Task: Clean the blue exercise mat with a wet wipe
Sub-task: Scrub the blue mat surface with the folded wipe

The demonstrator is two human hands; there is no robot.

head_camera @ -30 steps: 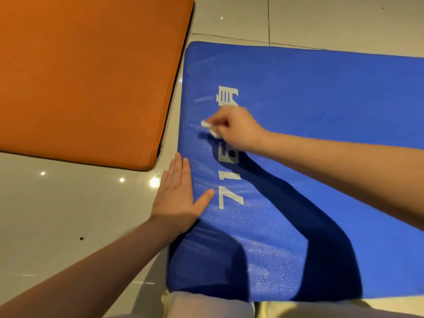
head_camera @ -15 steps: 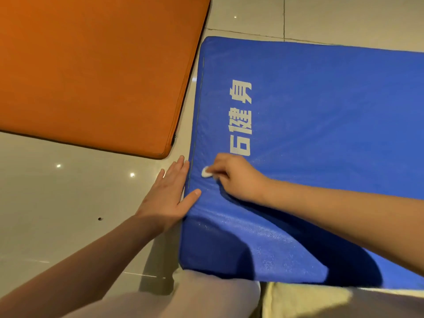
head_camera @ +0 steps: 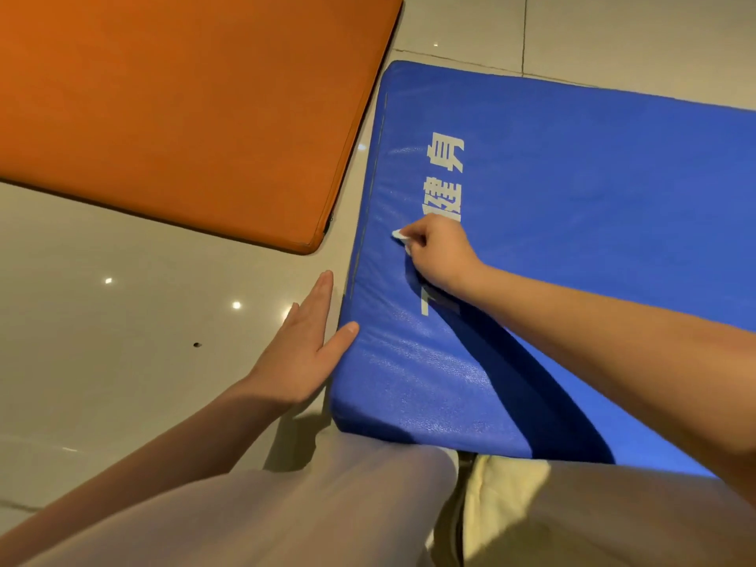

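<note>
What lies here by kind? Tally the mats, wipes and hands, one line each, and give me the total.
Mats: 2, the blue exercise mat and the orange mat
Wet wipes: 1, the wet wipe
Hands: 2, the left hand and the right hand
Total: 5

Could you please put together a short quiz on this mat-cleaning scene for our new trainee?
1. True or false: the right hand pinches the wet wipe against the blue mat.
2. Look at the left hand. Where do its straight fingers lie?
A) flat on top of the blue mat
B) beside the blue mat's edge, over the floor
C) curled round the wet wipe
3. Fill in: the second mat, lying beyond the left hand, is coloured ____.
Key: 1 true; 2 B; 3 orange.
</note>
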